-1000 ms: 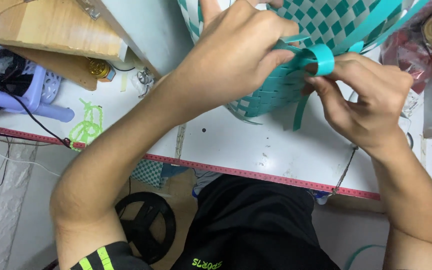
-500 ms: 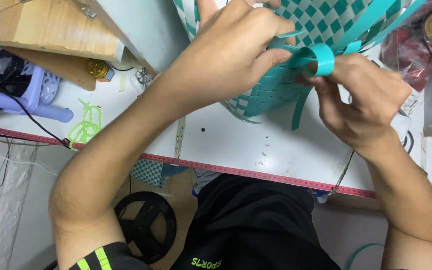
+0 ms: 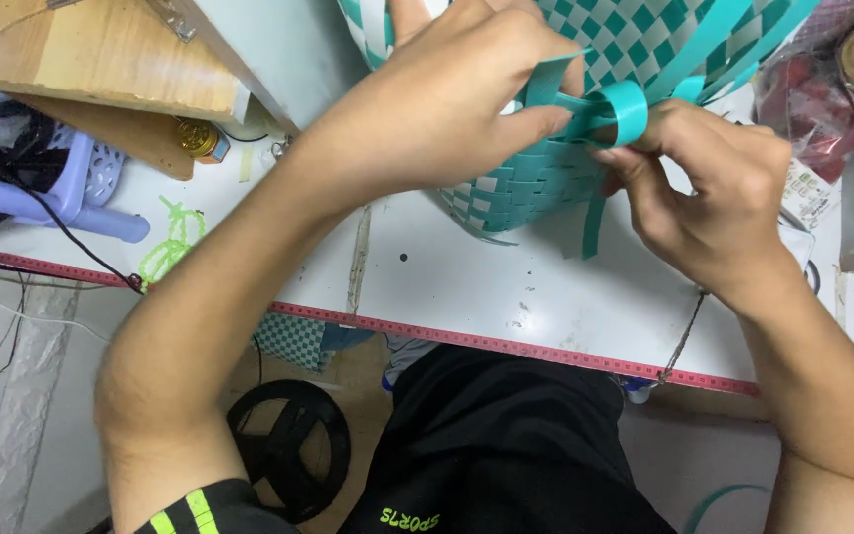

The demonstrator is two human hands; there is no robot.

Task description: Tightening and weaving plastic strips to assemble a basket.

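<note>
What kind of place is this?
Probably a small craft workshop: a white worktable edged with a red measuring tape, a half-woven teal and white strap basket, and a wooden board.

Place: small craft workshop, hand-weaving bench
Worktop (image 3: pixel 506 287): white, scuffed and stained, pink measuring tape (image 3: pixel 506 343) fixed along the front edge
Work in hand: teal and white woven strip basket (image 3: pixel 526 183), half made, loose strip ends hanging
Clutter: wooden board (image 3: pixel 81 54) at upper left, lilac plastic stool (image 3: pixel 61 198), black cable (image 3: pixel 61 232), green strip offcuts (image 3: pixel 172 242)
Below: black wheel (image 3: pixel 289 460) on the floor, bare plastered wall
</note>
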